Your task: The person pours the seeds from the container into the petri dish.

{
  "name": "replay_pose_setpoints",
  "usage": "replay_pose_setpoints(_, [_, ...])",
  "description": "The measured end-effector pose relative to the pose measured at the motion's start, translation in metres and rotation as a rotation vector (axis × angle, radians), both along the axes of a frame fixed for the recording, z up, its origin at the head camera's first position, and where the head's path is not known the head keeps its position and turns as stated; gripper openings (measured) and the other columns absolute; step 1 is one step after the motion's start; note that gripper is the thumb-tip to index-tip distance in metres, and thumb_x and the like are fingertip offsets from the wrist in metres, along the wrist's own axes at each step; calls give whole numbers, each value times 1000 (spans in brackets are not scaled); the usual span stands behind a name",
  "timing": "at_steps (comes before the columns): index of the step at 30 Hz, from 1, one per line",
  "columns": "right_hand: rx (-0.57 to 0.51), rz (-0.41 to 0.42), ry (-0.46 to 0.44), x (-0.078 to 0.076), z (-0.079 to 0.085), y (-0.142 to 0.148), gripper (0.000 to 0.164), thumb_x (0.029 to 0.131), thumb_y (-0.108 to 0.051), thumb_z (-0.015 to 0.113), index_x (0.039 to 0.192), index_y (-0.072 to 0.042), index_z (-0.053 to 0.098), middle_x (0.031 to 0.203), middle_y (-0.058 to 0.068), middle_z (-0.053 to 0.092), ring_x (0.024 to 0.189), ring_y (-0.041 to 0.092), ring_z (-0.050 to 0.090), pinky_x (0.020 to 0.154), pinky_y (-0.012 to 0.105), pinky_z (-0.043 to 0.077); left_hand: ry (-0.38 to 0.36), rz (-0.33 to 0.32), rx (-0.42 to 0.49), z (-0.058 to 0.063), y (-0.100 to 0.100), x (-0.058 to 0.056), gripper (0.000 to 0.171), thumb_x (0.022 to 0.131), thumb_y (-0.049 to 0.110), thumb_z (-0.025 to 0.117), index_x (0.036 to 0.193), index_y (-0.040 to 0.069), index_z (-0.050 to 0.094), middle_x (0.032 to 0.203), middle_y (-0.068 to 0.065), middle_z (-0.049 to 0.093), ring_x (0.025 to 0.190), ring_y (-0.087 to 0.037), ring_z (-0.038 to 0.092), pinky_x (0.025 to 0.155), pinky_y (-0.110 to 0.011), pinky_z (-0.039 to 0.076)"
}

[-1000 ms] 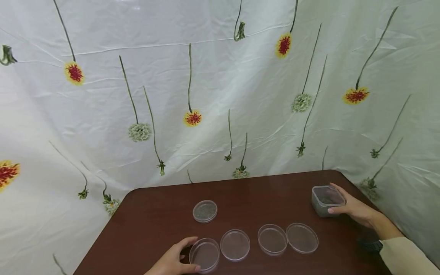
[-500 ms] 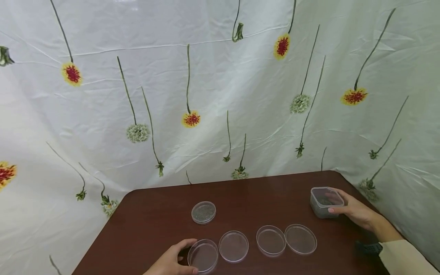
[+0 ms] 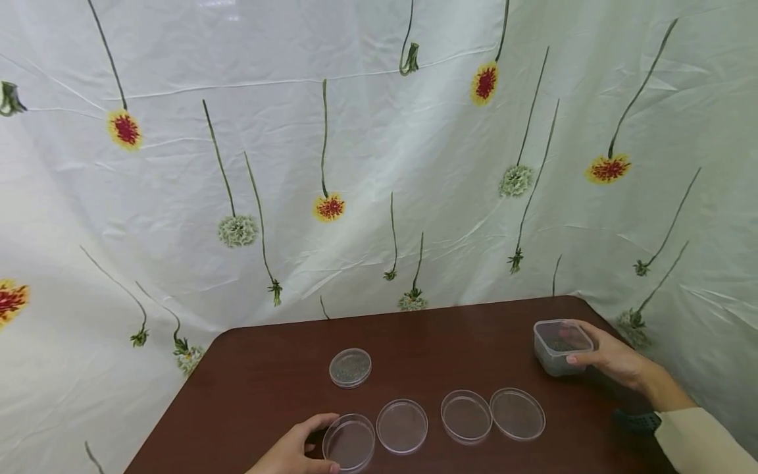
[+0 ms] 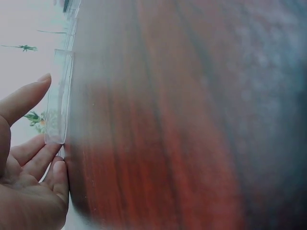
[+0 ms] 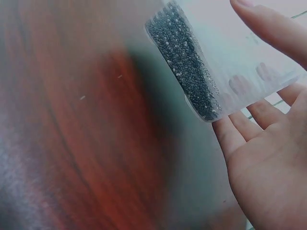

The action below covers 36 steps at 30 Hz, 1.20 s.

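Observation:
In the head view my left hand point(image 3: 296, 447) holds the leftmost clear petri dish point(image 3: 349, 442) by its sides, thumb at the near side and fingers at the far side. The left wrist view shows this dish point(image 4: 58, 100) edge-on, upright on the table. At the right, my right hand point(image 3: 612, 359) grips a clear plastic tub point(image 3: 553, 362) between thumb and fingers. Small dark grey seeds point(image 5: 184, 62) fill its lower part in the right wrist view. There the tub is tilted, with its base angled away from the tabletop.
To the right of the held dish stand more petri dishes: one close beside it point(image 3: 402, 428), then a pair touching, a dish point(image 3: 466, 416) and another point(image 3: 518, 415). A dish with greyish contents point(image 3: 351, 367) sits farther back. The dark brown table point(image 3: 266, 375) meets a flowered curtain point(image 3: 367, 145).
My right hand has raised the tub slightly and its tilt has changed a little. The left hand stays at its dish. The head view has shifted slightly.

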State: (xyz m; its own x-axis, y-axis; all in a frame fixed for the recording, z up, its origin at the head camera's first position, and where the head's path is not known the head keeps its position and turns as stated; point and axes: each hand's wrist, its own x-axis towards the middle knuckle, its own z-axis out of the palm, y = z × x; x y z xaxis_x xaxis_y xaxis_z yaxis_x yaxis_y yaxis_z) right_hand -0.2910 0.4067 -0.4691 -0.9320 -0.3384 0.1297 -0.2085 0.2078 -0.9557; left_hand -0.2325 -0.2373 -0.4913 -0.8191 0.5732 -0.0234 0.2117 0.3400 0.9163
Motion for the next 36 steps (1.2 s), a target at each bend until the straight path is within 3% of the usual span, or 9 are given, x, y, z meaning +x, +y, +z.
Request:
replay_pose_setpoints(4, [-19,-8,17,-1,5,1,64,98,3,66,152,4,31,142,6,50,120,-5,53,88,25,50,29,-7,-13,-2,-1,-2,70,86,9,85,143,-12,49,134,-20,58,113,-22,56,86,-28,51])
replay_pose_setpoints(7, [1,-37,37,-1,11,0,64,97,2,67,150,6,32,143,15,51,118,-5,54,87,26,50,36,-14,-5,-2,-2,-3,71,87,10,85,143,-13,48,134,-21,58,114,-18,56,86,-28,50])
replay_pose_setpoints(12, [68,-85,51,-1,22,-6,71,96,-3,70,151,10,27,149,39,37,116,-7,51,86,28,49,34,-24,8,-2,-3,-3,71,87,11,85,142,-14,47,134,-22,58,113,-14,56,86,-28,51])
replay_pose_setpoints(20, [51,-66,70,-4,38,-22,72,96,-1,71,151,10,26,150,42,32,118,-4,51,86,29,51,62,-31,-1,-3,-2,-5,71,87,11,85,142,-14,48,134,-24,58,113,-12,56,86,-28,51])
replay_pose_setpoints(23, [62,-75,71,-4,46,-32,73,94,-2,73,151,10,28,150,40,35,123,7,52,86,32,53,53,-36,5,-4,-2,-5,72,87,10,85,142,-16,47,134,-25,57,114,-15,57,86,-27,52])
replay_pose_setpoints(29, [111,-100,61,-6,57,-50,83,94,-10,76,154,11,23,149,39,38,138,50,38,87,33,52,58,-29,3,-3,-3,-3,71,87,10,85,142,-14,48,134,-25,58,113,-12,57,86,-27,51])
replay_pose_setpoints(36, [129,-140,52,-10,60,-64,87,92,-14,78,156,9,23,149,36,42,137,48,39,87,35,52,36,-10,-7,0,-1,-1,70,86,8,85,142,-11,49,133,-22,58,112,-26,57,85,-28,51])
